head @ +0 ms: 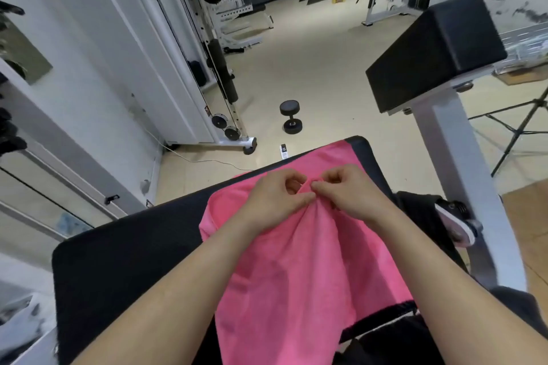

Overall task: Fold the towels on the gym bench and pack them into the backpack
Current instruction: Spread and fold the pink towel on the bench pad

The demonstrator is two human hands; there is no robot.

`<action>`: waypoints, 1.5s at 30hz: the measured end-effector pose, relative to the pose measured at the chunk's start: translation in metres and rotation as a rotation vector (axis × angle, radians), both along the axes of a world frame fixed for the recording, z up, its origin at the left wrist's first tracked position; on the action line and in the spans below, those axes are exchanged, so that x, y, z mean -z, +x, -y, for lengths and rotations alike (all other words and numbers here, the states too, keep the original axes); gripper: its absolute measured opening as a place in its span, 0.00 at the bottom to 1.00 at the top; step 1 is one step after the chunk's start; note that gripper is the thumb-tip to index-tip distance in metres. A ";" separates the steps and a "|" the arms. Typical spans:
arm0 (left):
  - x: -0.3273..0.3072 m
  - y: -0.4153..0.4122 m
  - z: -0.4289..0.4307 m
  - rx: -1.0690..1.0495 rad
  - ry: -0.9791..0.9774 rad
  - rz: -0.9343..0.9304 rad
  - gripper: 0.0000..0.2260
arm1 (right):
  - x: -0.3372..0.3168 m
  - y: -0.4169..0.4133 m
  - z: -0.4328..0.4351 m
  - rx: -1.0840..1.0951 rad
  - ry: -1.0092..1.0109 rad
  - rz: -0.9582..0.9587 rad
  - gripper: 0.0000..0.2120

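A pink towel lies spread across the black gym bench, reaching from its far end to the near edge. My left hand and my right hand meet over the middle of the towel. Each pinches the same raised fold of pink cloth between thumb and fingertips, so the towel puckers toward that point. A dark item with a white stripe sits under the towel's near right corner; I cannot tell what it is. No backpack is plainly in view.
A black dumbbell stands on the beige floor beyond the bench, with a small remote-like object near it. A padded black rest on a grey frame rises at the right. A cable machine stands left; a shoe shows right.
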State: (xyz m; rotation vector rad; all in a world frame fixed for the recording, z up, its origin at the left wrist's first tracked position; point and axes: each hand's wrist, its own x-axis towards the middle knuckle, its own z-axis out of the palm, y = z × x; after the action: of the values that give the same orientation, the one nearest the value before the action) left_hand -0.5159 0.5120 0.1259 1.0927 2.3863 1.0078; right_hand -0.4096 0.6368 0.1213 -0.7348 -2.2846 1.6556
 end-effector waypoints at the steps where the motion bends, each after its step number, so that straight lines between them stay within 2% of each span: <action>1: 0.005 -0.001 -0.005 -0.019 0.026 0.005 0.04 | 0.000 -0.002 -0.004 -0.001 0.021 0.015 0.13; 4: 0.013 -0.005 -0.014 -0.068 0.091 -0.037 0.02 | 0.004 -0.012 -0.028 0.216 0.073 -0.069 0.06; 6: 0.014 -0.007 -0.017 -0.064 0.092 -0.030 0.04 | 0.009 -0.020 -0.052 0.365 0.277 -0.034 0.15; 8: 0.014 -0.007 -0.017 -0.047 0.064 -0.019 0.07 | 0.014 -0.029 -0.068 0.373 0.411 0.098 0.20; 11: 0.013 -0.003 -0.014 -0.029 0.055 -0.018 0.07 | 0.021 -0.041 -0.070 0.292 0.501 0.163 0.12; 14: 0.006 0.005 -0.005 -0.050 0.132 0.051 0.04 | 0.010 -0.034 -0.049 0.248 0.338 0.013 0.03; 19: -0.032 0.029 0.025 -0.079 0.377 0.234 0.07 | -0.033 0.006 0.014 0.013 -0.173 -0.232 0.03; 21: -0.048 0.039 0.043 -0.144 0.450 0.269 0.05 | -0.046 0.017 0.031 -0.055 -0.280 -0.280 0.04; 25: -0.073 0.050 0.080 -0.269 0.526 0.247 0.05 | -0.063 0.024 0.061 -0.147 -0.304 -0.314 0.07; 31: -0.104 0.069 0.134 -0.330 0.552 0.092 0.06 | -0.098 0.036 0.115 -0.262 -0.335 -0.332 0.07; 36: -0.122 0.092 0.183 -0.398 0.608 -0.031 0.07 | -0.127 0.055 0.167 -0.310 -0.247 -0.353 0.09; 45: -0.154 0.145 0.266 -0.437 0.710 0.041 0.06 | -0.165 0.101 0.248 -0.345 -0.100 -0.423 0.06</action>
State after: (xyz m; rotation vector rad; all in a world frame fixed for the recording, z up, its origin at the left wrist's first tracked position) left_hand -0.3707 0.2461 0.2799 0.7169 2.3270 2.1109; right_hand -0.3082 0.3884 0.2864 0.0113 -2.1117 1.8614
